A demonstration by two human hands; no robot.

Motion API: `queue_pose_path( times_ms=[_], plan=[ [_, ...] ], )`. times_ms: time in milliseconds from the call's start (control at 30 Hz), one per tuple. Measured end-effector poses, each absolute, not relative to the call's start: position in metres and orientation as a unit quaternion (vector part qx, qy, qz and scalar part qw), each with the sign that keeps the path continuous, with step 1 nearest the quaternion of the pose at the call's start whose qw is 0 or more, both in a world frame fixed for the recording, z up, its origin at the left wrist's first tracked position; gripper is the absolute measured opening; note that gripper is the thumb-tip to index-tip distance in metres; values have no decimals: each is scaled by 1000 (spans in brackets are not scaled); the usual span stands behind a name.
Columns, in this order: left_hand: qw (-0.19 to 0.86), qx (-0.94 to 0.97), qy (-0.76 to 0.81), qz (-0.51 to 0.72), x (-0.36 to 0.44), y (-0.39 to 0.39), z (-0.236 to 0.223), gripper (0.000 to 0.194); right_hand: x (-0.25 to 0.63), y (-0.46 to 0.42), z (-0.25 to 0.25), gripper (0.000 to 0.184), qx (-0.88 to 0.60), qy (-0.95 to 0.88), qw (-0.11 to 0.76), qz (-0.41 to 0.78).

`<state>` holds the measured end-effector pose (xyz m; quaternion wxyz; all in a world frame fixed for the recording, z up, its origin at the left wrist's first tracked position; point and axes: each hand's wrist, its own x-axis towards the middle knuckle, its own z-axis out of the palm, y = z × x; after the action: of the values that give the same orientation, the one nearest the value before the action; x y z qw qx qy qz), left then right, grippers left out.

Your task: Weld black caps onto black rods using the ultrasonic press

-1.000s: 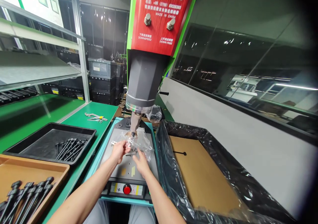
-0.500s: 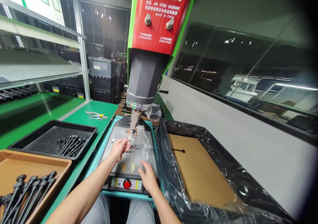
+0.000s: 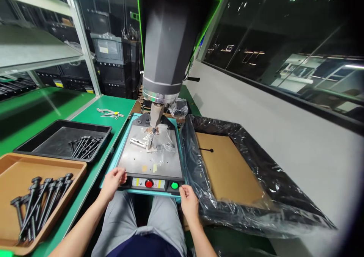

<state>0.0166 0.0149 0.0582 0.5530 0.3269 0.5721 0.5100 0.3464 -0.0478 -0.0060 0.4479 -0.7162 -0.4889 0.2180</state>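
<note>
My left hand (image 3: 114, 180), its fingers curled in, is at the left end of the machine's front panel (image 3: 167, 185) and covers that corner. My right hand (image 3: 189, 201), also with curled fingers, is at the panel's right corner, just beside a lit green button (image 3: 174, 185). No object shows in either hand. Between them on the panel is a red button (image 3: 148, 183). Under the press's metal horn (image 3: 156, 115), a small black part (image 3: 154, 131) stands upright in a fixture amid clear plastic film (image 3: 167, 138) on the metal plate (image 3: 142, 162).
To the left are a brown tray (image 3: 81, 169) with black bolt-like parts (image 3: 45, 196) and a black tray (image 3: 36, 147) holding several more. Pliers (image 3: 109, 112) lie on the green table. On the right, a plastic-lined box (image 3: 241, 135) has cardboard (image 3: 233, 169) and one black part (image 3: 207, 150).
My left hand has left the film and fixture and come back to the panel's left corner. My right hand has moved from the plate to the right corner. The view has tilted down.
</note>
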Motion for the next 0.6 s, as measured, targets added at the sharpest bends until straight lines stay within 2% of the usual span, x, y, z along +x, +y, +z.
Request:
queue_pose_path(
  times_ms=[233, 400, 600],
  plan=[
    [587, 365, 598, 406, -6, -8, 7, 44, 342, -52, -28, 47, -731, -514, 385, 229],
    [596, 379, 584, 399, -3, 0, -2, 44, 336, -36, -36, 55, -735, -529, 371, 203],
    [620, 360, 600, 355, -8, 7, 0, 49, 333, -32, -40, 53, -762, -502, 367, 182]
  ],
)
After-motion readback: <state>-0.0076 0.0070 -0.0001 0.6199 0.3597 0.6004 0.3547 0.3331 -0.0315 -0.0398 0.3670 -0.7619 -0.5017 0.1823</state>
